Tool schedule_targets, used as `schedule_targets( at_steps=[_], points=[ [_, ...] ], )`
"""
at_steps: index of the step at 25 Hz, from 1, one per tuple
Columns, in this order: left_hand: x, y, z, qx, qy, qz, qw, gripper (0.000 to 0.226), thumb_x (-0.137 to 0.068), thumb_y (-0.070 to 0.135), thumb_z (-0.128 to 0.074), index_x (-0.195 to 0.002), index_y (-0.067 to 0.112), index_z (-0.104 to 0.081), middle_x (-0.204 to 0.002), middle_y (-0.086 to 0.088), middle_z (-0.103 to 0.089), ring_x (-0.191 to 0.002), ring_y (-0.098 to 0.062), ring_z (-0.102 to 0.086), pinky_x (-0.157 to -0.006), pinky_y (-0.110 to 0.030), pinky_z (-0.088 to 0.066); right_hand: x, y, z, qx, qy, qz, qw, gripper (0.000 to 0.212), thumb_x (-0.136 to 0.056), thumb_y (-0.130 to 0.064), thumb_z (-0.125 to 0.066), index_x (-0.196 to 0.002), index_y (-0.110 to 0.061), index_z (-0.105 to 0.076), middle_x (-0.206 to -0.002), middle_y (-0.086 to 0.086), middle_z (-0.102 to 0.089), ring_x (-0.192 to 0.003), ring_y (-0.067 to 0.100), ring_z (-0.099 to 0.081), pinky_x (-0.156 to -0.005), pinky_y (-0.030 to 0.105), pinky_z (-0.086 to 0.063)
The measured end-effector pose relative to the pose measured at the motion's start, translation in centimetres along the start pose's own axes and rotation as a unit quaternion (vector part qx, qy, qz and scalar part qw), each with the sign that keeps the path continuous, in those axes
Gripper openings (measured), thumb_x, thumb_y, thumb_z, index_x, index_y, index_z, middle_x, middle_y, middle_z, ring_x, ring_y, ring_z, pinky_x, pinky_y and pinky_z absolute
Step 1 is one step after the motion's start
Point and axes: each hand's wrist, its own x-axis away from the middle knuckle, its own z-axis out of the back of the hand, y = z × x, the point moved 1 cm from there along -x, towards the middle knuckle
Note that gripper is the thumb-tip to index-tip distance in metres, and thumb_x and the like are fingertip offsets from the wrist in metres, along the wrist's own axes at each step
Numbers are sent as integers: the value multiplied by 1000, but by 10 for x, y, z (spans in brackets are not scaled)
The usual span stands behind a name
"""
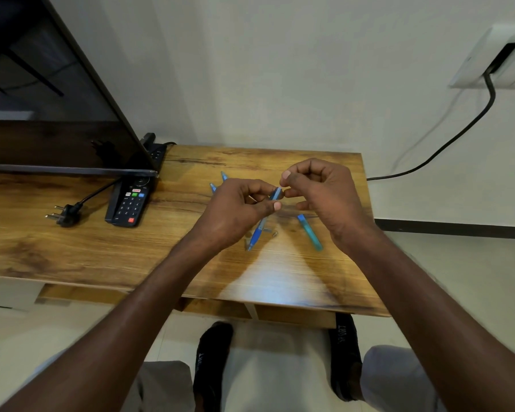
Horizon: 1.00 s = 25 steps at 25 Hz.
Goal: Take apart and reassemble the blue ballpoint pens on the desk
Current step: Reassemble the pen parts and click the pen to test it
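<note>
Left hand (pixel 235 209) grips a blue plastic pen barrel (pixel 260 223) above the wooden desk (pixel 101 251). Right hand (pixel 318 191) pinches its top end. A loose light-blue pen tube (pixel 309 231) lies near the desk's right edge

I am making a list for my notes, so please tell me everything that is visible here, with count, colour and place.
desk: one, brown wood, centre
held pen: one, blue, gripped by the left hand, tip down near the desk
pen barrel: one, light blue, lying on the desk under the right hand
other pens: two ends visible, blue, behind the left hand
small metal part: one, grey, beside the held pen
remote control: one, black, left of the pens
plug: one, black, far left
screen: one, dark, back left
left hand: grips the pen
right hand: pinches the pen's top end
</note>
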Motion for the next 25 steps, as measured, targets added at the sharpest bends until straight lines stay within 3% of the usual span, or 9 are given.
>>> schedule_targets(
  at_steps=[4, 8, 12, 15, 19, 25],
  points=[
    [-1, 0, 1, 3, 2, -11, 1000, 18, -93, 17, -78, -110, 18, -81, -95, -2, -79, -91, -20, -74, -81, -33, -60, 1, 1, -4, 40, -12, 27, 999, 5, -95, -17, -75, -91, -14, -78, -90, 1, -80, -85, 15, -77, -63, 16, -54],
    [-1, -1, 3, 13, 10, -15, 1000, 16, -93, 16, -79, -108, 16, -81, -95, -6, -78, -88, -18, -73, -82, -33, -60, 1, 1, -5, 47, -31, 39, 998, 11, -100, -21, -70, -97, -16, -80, -94, -4, -80, -88, 13, -77, -68, 20, -54],
    [-1, 1, 6, 17, 14, -19, 1000, 17, -93, 14, -79, -110, 15, -81, -94, -5, -78, -80, -5, -69, -73, -18, -57, 0, 3, -5, 34, -20, 27, 999, 19, -106, -19, -62, -103, -13, -80, -95, -1, -80, -85, 10, -77, -63, 13, -53],
    [-1, 2, 10, 15, 33, -9, 999, 16, -95, 16, -76, -110, 16, -80, -96, -13, -77, -82, -13, -72, -70, -22, -59, -3, 9, -2, 53, 7, 4, 999, 17, -104, -18, -63, -102, -16, -79, -93, -1, -80, -79, 9, -76, -60, 14, -52],
    [-2, -6, 23, -53, 10, 35, 998, 12, -96, 18, -75, -107, 15, -79, -94, -11, -78, -85, -22, -76, -69, -30, -61, -3, 19, -3, 206, 3, 5, 978, 13, -98, -14, -70, -95, -21, -80, -87, -8, -76, -78, 10, -75, -69, 25, -57],
    [1, -13, 28, -120, -36, 87, 988, 16, -93, 16, -78, -107, 9, -76, -90, -11, -78, -84, -24, -77, -71, -31, -64, 9, 41, -27, 435, -47, 54, 898, 7, -93, -24, -77, -96, -17, -78, -90, 3, -76, -86, 23, -72, -77, 39, -61]
  ],
)
